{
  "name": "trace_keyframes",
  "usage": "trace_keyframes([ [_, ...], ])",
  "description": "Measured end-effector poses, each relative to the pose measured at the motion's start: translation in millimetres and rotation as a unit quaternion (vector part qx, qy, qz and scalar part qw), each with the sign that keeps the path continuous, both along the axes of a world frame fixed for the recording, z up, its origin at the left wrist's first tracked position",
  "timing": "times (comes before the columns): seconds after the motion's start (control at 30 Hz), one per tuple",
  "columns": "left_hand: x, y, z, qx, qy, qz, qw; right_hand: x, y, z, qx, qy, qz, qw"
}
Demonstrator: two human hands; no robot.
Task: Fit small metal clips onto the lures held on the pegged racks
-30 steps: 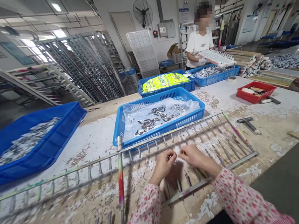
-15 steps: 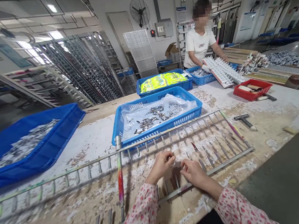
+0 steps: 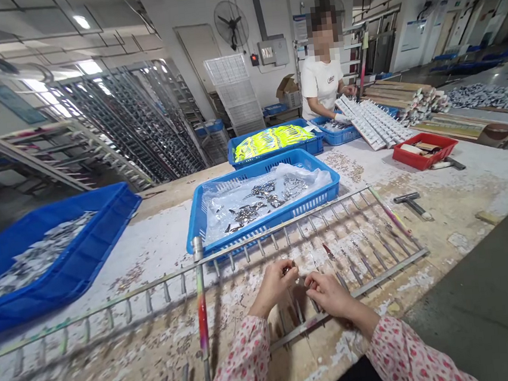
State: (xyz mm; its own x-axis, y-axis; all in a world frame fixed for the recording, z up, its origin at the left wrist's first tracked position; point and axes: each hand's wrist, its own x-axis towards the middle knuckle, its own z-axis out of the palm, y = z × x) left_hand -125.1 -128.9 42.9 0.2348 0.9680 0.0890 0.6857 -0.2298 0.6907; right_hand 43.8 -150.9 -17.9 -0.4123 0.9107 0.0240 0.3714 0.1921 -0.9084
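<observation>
A long metal rack (image 3: pixel 224 254) with rows of short pegs lies flat on the worn worktable (image 3: pixel 456 195) in front of me. Both hands are over its near middle. My left hand (image 3: pixel 275 284) is closed, pinching small shiny metal parts at its fingertips. My right hand (image 3: pixel 329 294) is closed too, fingertips pinched beside the left hand near a peg; what it grips is too small to name. Just beyond the rack stands a blue basket (image 3: pixel 262 204) lined with clear plastic, holding several small metal parts.
A large blue bin (image 3: pixel 58 257) of metal pieces sits at left. Behind are another blue basket (image 3: pixel 274 142) with yellow packets, a red tray (image 3: pixel 425 153) and a hammer (image 3: pixel 412 205). A person in a white shirt (image 3: pixel 322 82) handles a white rack across the table.
My right hand has drawn back toward me and a little left, staying beside the left hand. The person opposite has lowered the white rack onto the table. The view has shifted slightly.
</observation>
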Motion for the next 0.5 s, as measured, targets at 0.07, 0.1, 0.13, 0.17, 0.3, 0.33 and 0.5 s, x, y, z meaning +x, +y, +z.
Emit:
trace_keyframes([
  [0.07, 1.7, 1.4, -3.7, -0.002, -0.059, 0.045, 0.997, 0.7, 1.4, 1.1, -0.015, -0.012, 0.018, 1.0],
  [0.1, 2.3, 1.7, -5.3, -0.004, -0.111, 0.08, 0.991, 1.3, 1.9, 3.0, -0.005, -0.027, 0.025, 0.999],
  [0.13, 2.5, 1.9, -6.7, -0.013, -0.179, 0.115, 0.977, 2.0, 2.5, 6.0, 0.015, -0.049, 0.029, 0.998],
  [0.17, 2.3, 1.9, -7.6, -0.032, -0.261, 0.147, 0.954, 2.8, 3.1, 10.1, 0.041, -0.075, 0.028, 0.996],
  [0.3, 0.7, 0.6, -6.2, -0.143, -0.56, 0.203, 0.791, 1.5, 7.0, 35.5, 0.13, -0.156, -0.008, 0.979],
  [0.33, 1.1, -0.2, -5.2, -0.159, -0.604, 0.208, 0.752, -1.0, 8.3, 42.4, 0.142, -0.149, -0.008, 0.979],
  [0.5, 5.8, -7.7, -3.7, -0.169, -0.665, 0.215, 0.695, -22.7, 15.3, 59.4, 0.163, -0.069, 0.045, 0.983],
])
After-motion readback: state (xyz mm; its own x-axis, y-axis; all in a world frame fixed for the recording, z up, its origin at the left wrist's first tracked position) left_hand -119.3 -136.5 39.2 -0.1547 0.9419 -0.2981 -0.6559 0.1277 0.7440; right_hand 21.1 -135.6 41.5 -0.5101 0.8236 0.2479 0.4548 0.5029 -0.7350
